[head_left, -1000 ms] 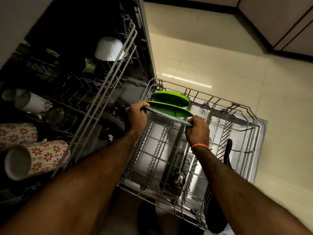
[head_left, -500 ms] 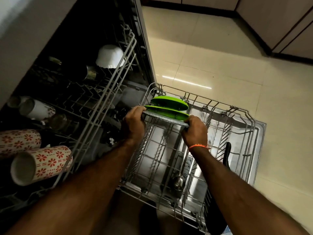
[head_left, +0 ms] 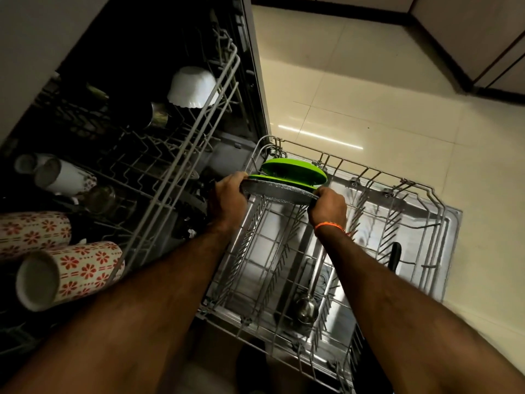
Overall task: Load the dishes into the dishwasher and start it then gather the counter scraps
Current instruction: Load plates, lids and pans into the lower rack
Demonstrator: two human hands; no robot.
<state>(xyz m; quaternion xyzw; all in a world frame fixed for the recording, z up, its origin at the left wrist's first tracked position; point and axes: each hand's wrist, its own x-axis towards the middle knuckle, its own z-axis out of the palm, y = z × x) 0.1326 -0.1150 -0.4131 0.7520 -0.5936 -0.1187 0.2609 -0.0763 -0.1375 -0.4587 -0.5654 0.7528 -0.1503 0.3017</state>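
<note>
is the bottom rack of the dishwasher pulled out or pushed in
Pulled out. The lower rack sits over the open door, beyond the tub, with green plates standing in it.

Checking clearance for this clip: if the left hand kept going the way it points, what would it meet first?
Probably the green plates just beyond the grey plate the left hand grips; depth is uncertain.

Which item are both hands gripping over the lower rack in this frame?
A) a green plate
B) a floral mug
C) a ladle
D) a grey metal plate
D: the left hand and right hand hold opposite edges of the grey metal plate, just in front of the green plates standing in the lower rack.
</note>
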